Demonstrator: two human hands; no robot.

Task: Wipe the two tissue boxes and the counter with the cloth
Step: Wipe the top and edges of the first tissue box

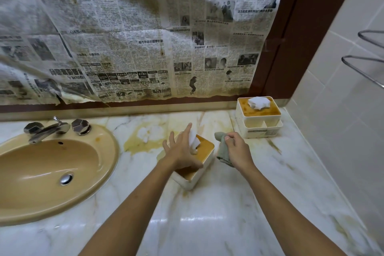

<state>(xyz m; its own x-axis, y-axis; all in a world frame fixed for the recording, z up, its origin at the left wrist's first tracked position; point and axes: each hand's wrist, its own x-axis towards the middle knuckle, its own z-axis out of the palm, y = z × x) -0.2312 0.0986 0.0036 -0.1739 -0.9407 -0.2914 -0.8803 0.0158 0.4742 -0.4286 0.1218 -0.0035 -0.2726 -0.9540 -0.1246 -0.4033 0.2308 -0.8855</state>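
Note:
A white tissue box with an orange-brown lid (204, 153) lies on the marble counter (207, 214), a white tissue sticking up from its slot. My left hand (182, 149) rests on the lid with fingers spread and straight. Just right of this box, my right hand (236, 149) grips a crumpled grey-green cloth (223, 147) held above the counter. A second tissue box (258, 117), white with the same orange top and front compartments, stands at the back right corner.
A tan sink (47, 172) with a chrome tap (49, 130) is set into the counter at left. Yellow stains mark the marble behind the near box. Stained newspaper covers the wall above; a tiled wall with a metal rack (365, 64) bounds the right.

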